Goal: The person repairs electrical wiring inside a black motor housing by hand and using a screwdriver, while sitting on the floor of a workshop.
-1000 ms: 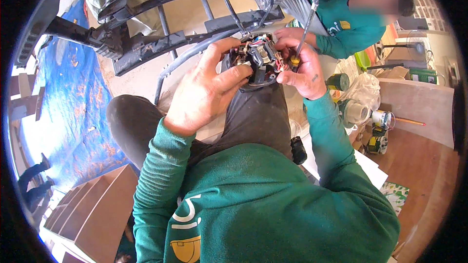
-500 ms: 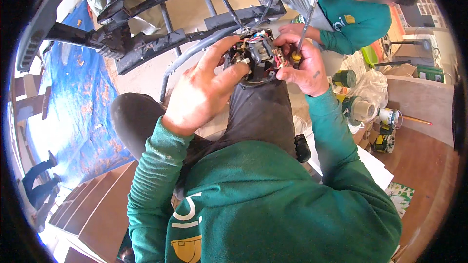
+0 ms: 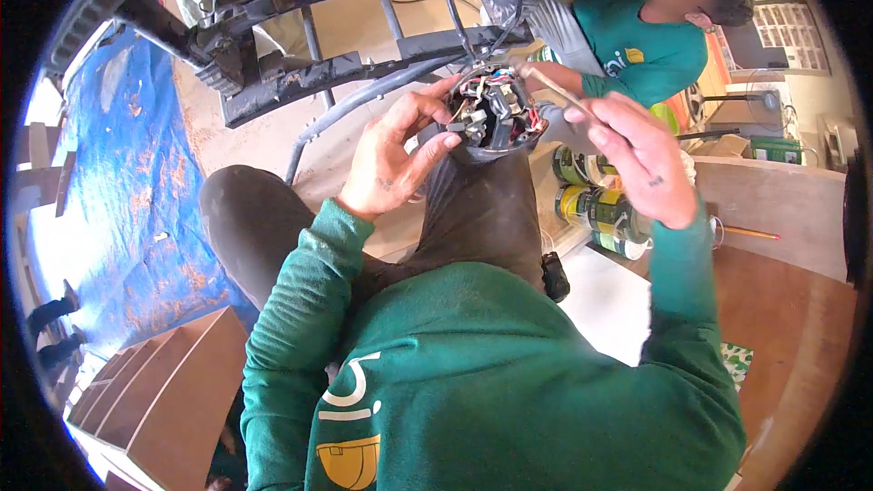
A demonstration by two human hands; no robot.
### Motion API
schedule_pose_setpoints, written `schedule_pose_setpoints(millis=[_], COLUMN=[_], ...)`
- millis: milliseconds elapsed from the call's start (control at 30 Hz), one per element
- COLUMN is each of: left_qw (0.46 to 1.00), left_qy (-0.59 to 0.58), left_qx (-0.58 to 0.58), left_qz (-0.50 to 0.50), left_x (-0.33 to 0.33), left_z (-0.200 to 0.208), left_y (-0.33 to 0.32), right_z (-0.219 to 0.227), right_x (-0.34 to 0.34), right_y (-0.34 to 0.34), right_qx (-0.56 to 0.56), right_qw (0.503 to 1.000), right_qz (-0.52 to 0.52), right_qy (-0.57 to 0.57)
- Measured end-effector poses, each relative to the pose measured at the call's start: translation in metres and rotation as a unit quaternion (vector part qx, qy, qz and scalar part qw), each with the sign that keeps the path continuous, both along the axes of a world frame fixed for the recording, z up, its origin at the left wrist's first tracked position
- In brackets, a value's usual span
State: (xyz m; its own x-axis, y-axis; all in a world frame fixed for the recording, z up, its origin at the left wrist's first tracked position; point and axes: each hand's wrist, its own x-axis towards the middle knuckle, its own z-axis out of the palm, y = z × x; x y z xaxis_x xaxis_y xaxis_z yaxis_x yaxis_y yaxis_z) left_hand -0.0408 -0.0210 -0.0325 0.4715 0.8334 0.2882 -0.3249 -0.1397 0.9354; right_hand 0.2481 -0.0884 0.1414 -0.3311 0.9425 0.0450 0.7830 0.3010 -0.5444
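A round black motor housing (image 3: 486,147) lies uncovered above my thigh. Bunched red, blue and other coloured wires, metal parts and dark components fill its inside. My left hand (image 3: 398,150) grips the housing at its left rim, thumb on the near side and fingers behind. To the right and raised off the housing, my right hand (image 3: 641,159) is closed around a slim tan stick-like tool (image 3: 553,86). The tool points up and left toward the housing's far right rim; motion blurs it, so its exact kind cannot be told.
A black metal frame (image 3: 364,64) with a grey hose stands ahead. Another person in a green sweatshirt (image 3: 627,27) sits at the far right. Green and yellow cans (image 3: 600,209) stand at right beside a wooden panel (image 3: 782,200). A blue tarp (image 3: 136,182) covers floor at left.
My right hand has left the housing and moved right, now holding the tan tool away from it. The yellow-handled screwdriver it held earlier is no longer recognisable. My left hand stays on the housing.
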Motion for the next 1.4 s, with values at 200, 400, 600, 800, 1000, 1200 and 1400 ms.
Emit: schedule_pose_setpoints(millis=[200,400,600,800,1000,1200,1400], left_qw=[0.998,0.991,0.992,0.993,0.987,0.983,0.989], left_qy=[0.039,0.040,0.040,0.051,0.079,0.080,0.074], left_qx=[0.039,0.120,0.095,0.084,0.121,0.144,0.113], left_qz=[-0.006,0.036,0.066,0.071,0.076,0.081,0.060], left_x=[0.000,0.003,0.000,-0.001,-0.002,-0.005,-0.005], left_z=[0.001,-0.002,-0.004,0.000,-0.001,-0.001,-0.006], left_y=[0.008,0.007,0.005,0.004,0.004,0.008,0.009], right_z=[0.098,0.108,0.113,0.111,0.110,0.111,0.104], right_x=[-0.065,-0.100,-0.120,-0.130,-0.128,-0.124,-0.117], right_y=[0.006,0.027,0.031,0.035,0.040,0.048,0.051], right_qx=[0.048,0.084,0.099,0.090,0.084,0.075,0.078], right_qw=[0.907,0.811,0.787,0.778,0.779,0.786,0.763], right_qz=[0.094,0.206,0.253,0.262,0.274,0.293,0.299], right_qy=[-0.407,-0.541,-0.555,-0.563,-0.558,-0.539,-0.568])
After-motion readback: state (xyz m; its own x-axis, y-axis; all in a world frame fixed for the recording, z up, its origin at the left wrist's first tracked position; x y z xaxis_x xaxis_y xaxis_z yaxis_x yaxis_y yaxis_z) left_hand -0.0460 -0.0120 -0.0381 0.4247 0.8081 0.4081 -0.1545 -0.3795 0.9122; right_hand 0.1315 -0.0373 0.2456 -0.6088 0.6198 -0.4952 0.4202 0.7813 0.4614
